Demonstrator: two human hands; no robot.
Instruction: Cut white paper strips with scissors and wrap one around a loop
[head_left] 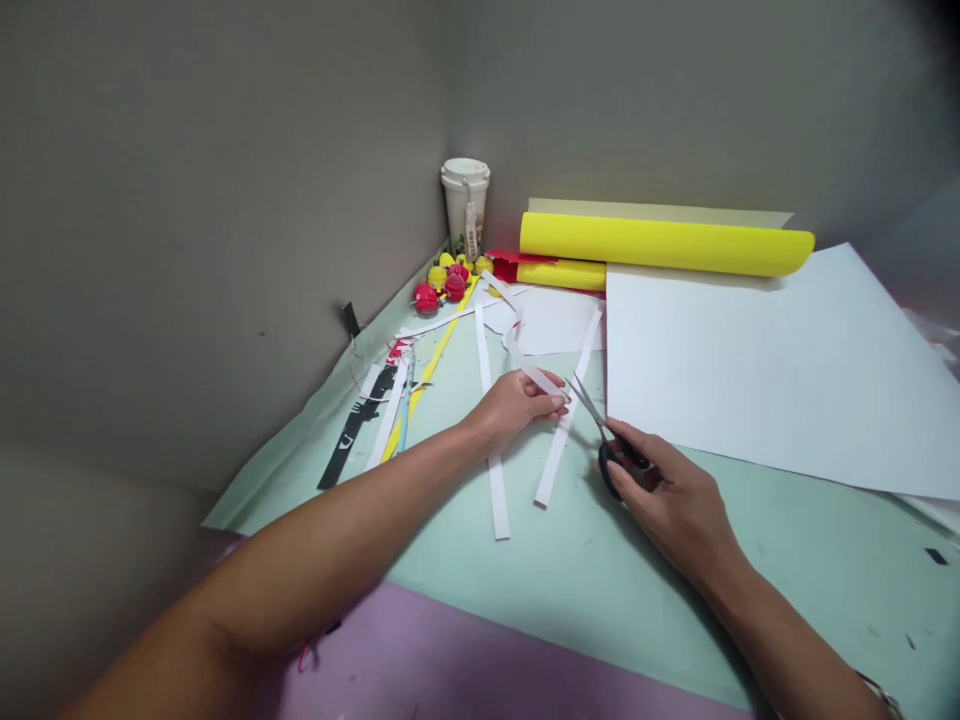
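Hands (517,405) holding white strip (523,361), open scissors (596,413); lidded cup (459,205), lettering illegible

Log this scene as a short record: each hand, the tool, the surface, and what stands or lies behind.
Left hand: pinches a curling white strip
Right hand: holds scissors
Tool: scissors, black-handled, blades slightly parted, pointing toward the left hand
Surface: pale green cover, with two more white strips lying near the hands
Behind: lidded cup, upright; red and yellow balls; yellow roll
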